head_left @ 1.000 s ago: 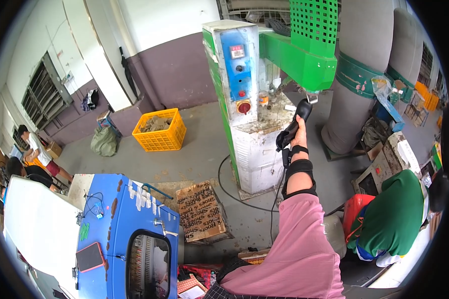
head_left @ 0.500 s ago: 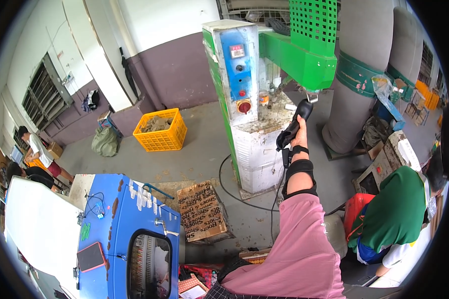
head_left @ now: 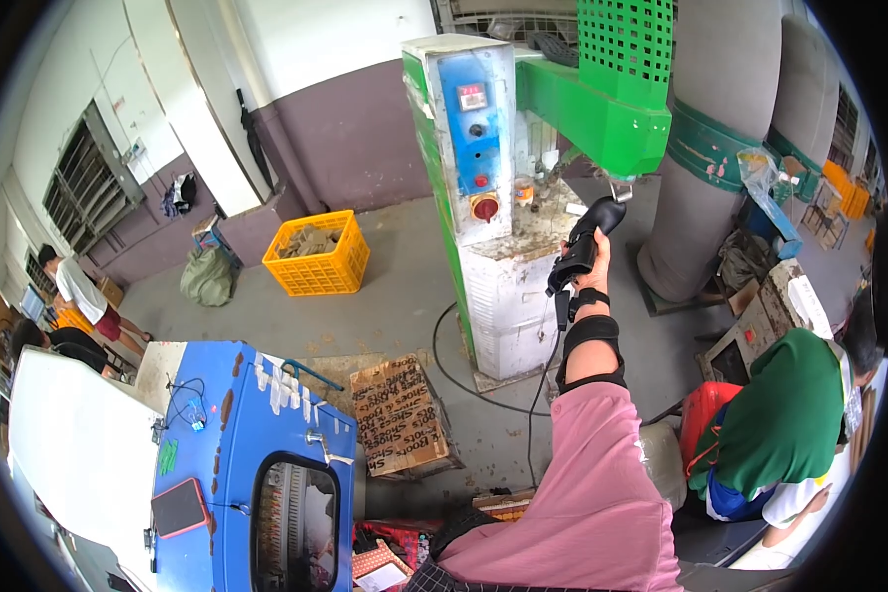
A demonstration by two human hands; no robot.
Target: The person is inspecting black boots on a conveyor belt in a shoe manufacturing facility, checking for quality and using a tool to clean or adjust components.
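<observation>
A black shoe part is grasped in the clenched grip of the right hand, raised just under the green press head over the machine's far table, while the left hand is unseen

Crate sits on the floor left of the press machine; cardboard box in front, nearer me.

Green press head just above right hand; narrow gap.
</observation>
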